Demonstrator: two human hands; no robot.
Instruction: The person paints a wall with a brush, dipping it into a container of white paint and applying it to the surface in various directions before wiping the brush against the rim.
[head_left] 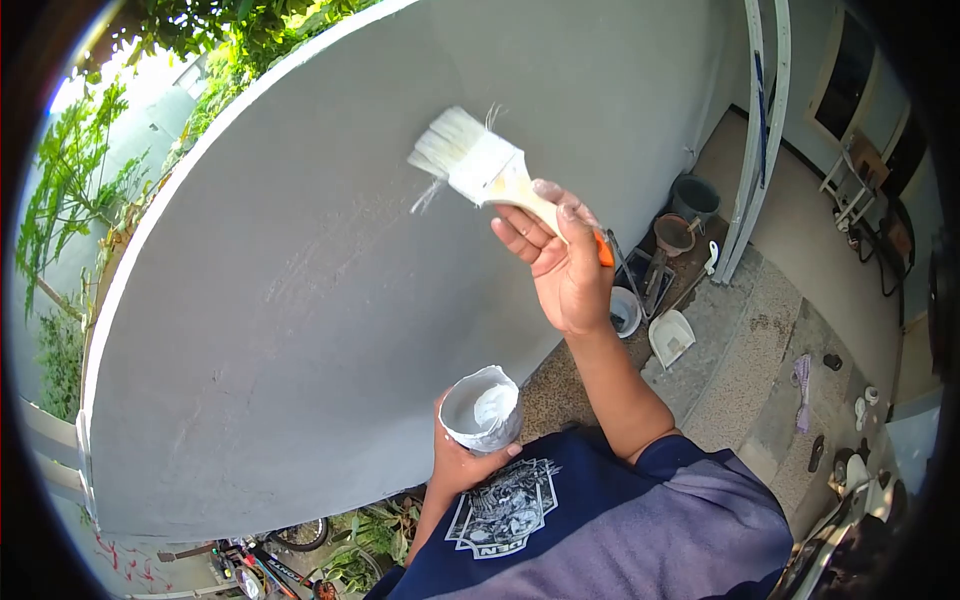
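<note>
My right hand (568, 255) grips a wide paintbrush (485, 160) by its pale wooden handle, which has an orange end. White paint coats the ferrule and the bristles, and some stray bristles stick out at the sides. The brush is raised in front of a grey wall (330, 250), bristles pointing up and left. Lower down, close to my chest, my left hand (465, 462) is wrapped round a paint-smeared cup (470, 428). White paint shows inside the cup. Scuffed, rough marks run across the wall left of the brush.
Right of the wall's foot stand a dark bucket (695, 197), a brown pot (674, 234) and a white pail (624, 310). A white dustpan (671, 337) lies on the paving nearby. Metal posts (755, 150) rise behind them. Below the wall are a bicycle (290, 570) and plants (375, 535).
</note>
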